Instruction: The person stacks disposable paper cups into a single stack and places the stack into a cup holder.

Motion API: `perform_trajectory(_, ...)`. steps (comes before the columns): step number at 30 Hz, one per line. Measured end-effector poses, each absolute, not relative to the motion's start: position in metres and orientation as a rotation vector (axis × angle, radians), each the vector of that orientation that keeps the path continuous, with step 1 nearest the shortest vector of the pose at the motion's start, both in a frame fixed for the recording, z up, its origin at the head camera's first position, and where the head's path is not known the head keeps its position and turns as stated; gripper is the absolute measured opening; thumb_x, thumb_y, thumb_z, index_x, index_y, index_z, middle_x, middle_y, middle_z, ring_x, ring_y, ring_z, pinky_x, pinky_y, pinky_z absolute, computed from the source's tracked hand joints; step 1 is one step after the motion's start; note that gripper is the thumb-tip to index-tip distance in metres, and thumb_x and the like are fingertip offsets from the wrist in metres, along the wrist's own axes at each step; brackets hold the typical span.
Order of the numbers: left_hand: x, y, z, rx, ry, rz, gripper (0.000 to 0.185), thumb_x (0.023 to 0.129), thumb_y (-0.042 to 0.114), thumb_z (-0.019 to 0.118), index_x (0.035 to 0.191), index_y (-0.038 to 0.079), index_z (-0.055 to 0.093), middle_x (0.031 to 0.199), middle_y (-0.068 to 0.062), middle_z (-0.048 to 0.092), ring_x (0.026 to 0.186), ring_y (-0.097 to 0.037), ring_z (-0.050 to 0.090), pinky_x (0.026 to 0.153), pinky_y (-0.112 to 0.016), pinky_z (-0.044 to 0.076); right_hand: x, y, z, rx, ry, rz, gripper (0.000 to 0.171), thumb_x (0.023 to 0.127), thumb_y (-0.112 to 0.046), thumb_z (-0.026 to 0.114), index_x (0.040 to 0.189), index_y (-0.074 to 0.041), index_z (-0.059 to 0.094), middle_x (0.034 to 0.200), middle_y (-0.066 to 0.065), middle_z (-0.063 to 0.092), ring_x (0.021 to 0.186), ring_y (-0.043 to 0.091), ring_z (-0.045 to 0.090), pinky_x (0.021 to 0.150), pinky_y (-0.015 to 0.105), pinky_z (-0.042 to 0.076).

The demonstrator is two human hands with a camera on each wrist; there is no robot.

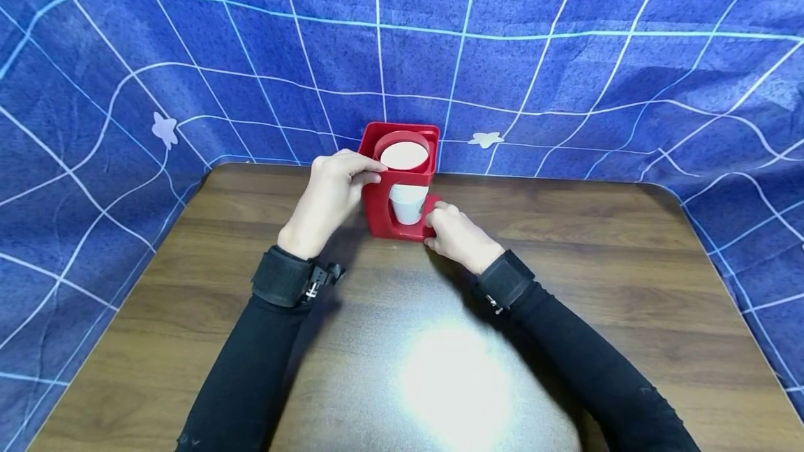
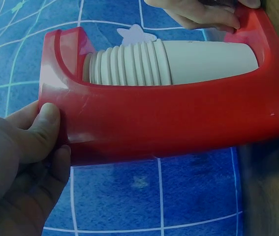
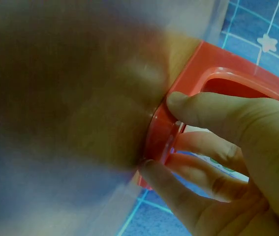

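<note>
A red plastic cup holder (image 1: 380, 211) stands upright at the far edge of the table, a stack of white paper cups (image 2: 129, 64) inside it. Through its front opening the lowest cup (image 1: 408, 206) shows, and a round white top (image 1: 404, 155) is visible from above. My left hand (image 1: 329, 194) pinches the holder's upper left rim between thumb and fingers. Low on the right side, my right hand (image 1: 461, 234) grips the holder's bottom edge. In the right wrist view its thumb and fingers curl round that red edge (image 3: 161, 130).
A wooden table (image 1: 301, 361) lies under both forearms, with a bright glare near its front. Blue cloth (image 1: 540, 12) with white lines and pale stars (image 1: 486, 139) hangs right behind the holder and along both sides. Each wrist wears a black strap (image 1: 283, 276).
</note>
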State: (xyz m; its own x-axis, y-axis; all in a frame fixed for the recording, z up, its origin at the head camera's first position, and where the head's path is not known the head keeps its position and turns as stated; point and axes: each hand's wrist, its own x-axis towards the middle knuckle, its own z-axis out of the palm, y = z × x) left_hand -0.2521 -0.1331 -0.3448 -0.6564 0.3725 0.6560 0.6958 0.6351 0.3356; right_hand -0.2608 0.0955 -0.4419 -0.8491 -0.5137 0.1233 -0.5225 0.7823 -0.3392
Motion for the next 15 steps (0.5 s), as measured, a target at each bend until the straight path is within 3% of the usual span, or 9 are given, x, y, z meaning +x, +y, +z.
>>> perform_trajectory(15,-0.276,-0.118,-0.341,-0.684,-2.412,-0.830,0.017,0.090,0.001,0.076,0.107,-0.001,0.079,0.100,-0.018,0.078,0.096,-0.035,0.072,0.090,-0.044,0.060,-0.291,0.099,-0.444,0.821,-2.927,0.562,0.005,0.087,-0.003,0.078,0.087,0.001,0.075,0.091,0.016,0.065,0.088,0.029,0.062,0.083,0.042,0.057)
